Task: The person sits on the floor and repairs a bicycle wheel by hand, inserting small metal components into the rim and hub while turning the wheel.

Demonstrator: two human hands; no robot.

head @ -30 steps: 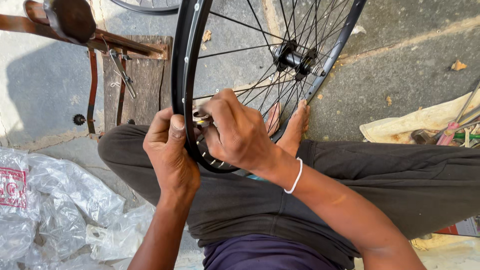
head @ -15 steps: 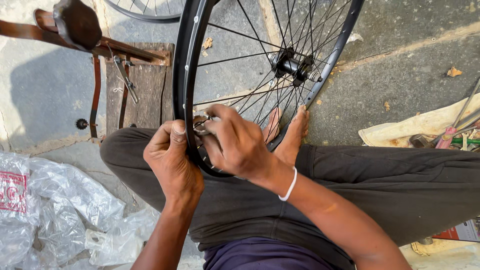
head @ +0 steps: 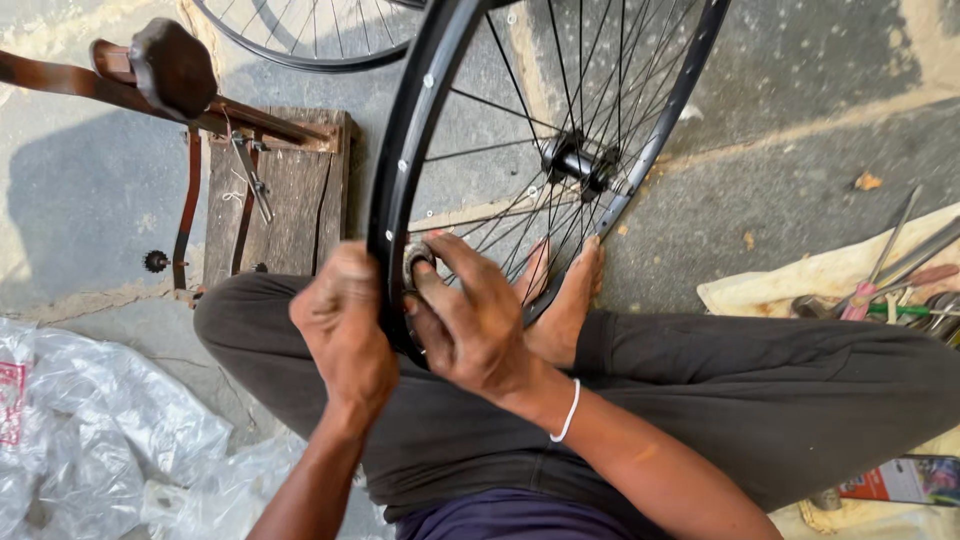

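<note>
Bracing the black bicycle rim [head: 400, 180] upright across the lap, left hand [head: 345, 335] clamped outside at nine o'clock. Pinching a small round metal spoke tool [head: 416, 256] against the rim's inner side, right hand [head: 470, 320] fingers closed around it.

The bicycle wheel [head: 560, 160] stands upright on the person's crossed legs [head: 700, 390], its rim [head: 400, 180] between the left hand [head: 345, 335] on the outer side and the right hand [head: 470, 325] on the spoke side. A bare foot [head: 565, 310] lies behind the wheel's lower edge. A wooden block [head: 290, 195] lies to the left beyond the knee, a plastic sheet [head: 90, 440] nearer left. Tools [head: 900, 285] lie on a cloth [head: 770, 290] at right. A second wheel [head: 300, 35] lies farther back.
</note>
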